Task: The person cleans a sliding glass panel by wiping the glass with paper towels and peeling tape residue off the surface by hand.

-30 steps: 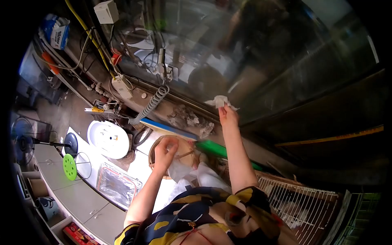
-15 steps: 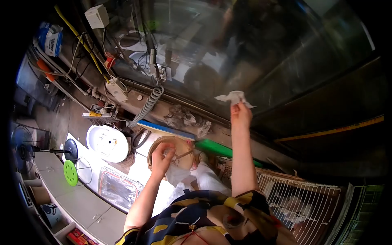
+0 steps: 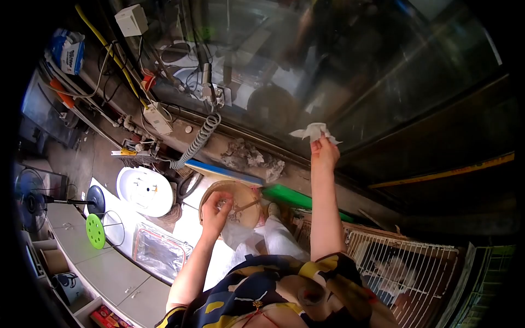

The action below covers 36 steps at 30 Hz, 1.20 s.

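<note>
My right hand [image 3: 325,154] reaches forward with a crumpled white tissue [image 3: 315,132] pinched in its fingers. The tissue is at the big dark glass pane [image 3: 355,93]; whether it presses on the glass is hard to tell. Lower and to the left, my left hand [image 3: 215,212] hangs above a round tan basket [image 3: 247,220]. Its fingers curl toward the thumb into a small ring, and nothing shows in them. Inside the basket are small bits I cannot make out, partly hidden by the hand.
Crumpled grey plastic [image 3: 249,156] lies along the ledge below the pane. A coiled grey hose [image 3: 199,143] hangs left of it. On the floor side are a white basin [image 3: 143,191], a green stool [image 3: 95,231] and a white wire cage [image 3: 404,268]. Cables run at upper left.
The view has shifted very slightly. Both hands keep nearly the same pose, and the tissue stays in my right hand.
</note>
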### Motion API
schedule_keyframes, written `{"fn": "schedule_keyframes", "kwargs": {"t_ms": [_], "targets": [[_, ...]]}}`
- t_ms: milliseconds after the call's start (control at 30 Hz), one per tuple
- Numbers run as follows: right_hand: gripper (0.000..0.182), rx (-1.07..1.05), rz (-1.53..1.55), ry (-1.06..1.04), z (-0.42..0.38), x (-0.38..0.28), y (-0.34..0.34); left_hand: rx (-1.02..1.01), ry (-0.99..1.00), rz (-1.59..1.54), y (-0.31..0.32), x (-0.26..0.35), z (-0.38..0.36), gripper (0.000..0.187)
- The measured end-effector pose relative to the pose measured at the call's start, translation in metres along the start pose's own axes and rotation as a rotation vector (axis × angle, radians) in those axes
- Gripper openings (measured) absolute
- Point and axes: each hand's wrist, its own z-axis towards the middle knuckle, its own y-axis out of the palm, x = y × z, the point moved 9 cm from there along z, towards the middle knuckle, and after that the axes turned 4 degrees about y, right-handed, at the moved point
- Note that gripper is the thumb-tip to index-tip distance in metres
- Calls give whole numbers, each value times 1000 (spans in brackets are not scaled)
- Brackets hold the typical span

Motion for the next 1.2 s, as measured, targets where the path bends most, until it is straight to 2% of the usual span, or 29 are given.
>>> {"fn": "schedule_keyframes", "kwargs": {"t_ms": [67, 167, 200, 300, 367, 500, 533, 667, 733, 767, 800, 833, 900, 933, 967, 1067, 1133, 1200], "targets": [[15, -23, -2, -20, -3, -7, 7, -1, 17, 1, 2, -1, 0, 18], [16, 43, -74, -14, 9, 20, -18, 1, 67, 29, 8, 8, 2, 17], [22, 143, -159, -4, 21, 35, -43, -3, 64, 30, 8, 14, 3, 17], [30, 458, -134, 170, 40, 84, -117, -4, 32, 54, 2, 16, 2, 16], [34, 534, -150, 160, 49, 100, -144, 3, 0, 56, -5, 8, 0, 16], [37, 707, -146, 78, 50, 91, -184, 30, -73, 35, -19, -17, -8, 15], [37, 682, -156, 39, 53, 83, -185, 38, -86, 32, -21, -21, -8, 14], [39, 808, -147, 57, 55, 87, -191, 37, -104, 13, -21, -29, -13, 15], [40, 617, -180, 70, 59, 135, -150, 21, -142, -2, -22, -44, -19, 15], [44, 622, -188, 84, 60, 162, -129, 26, -157, 3, -23, -45, -21, 16], [46, 597, -245, 166, 31, 168, -81, 30, -172, 11, -26, -43, -23, 16], [47, 544, -282, 243, 46, 203, -73, 33, -185, 18, -28, -41, -24, 16], [46, 575, -234, 287, 40, 236, -39, 40, -174, 26, -36, -39, -24, 16], [46, 496, -202, 305, 45, 251, -27, 53, -183, 14, -39, -41, -25, 15], [45, 520, -206, 341, 41, 256, -21, 63, -193, -1, -40, -41, -25, 15], [42, 499, -132, 343, 39, 241, -30, 44, -198, -11, -38, -40, -18, 14], [38, 510, -132, 302, 52, 218, -75, 30, -190, -11, -35, -37, -13, 15], [36, 454, 4, 120, 67, 178, -124, 5, -162, -11, -30, -28, -5, 15]]}}
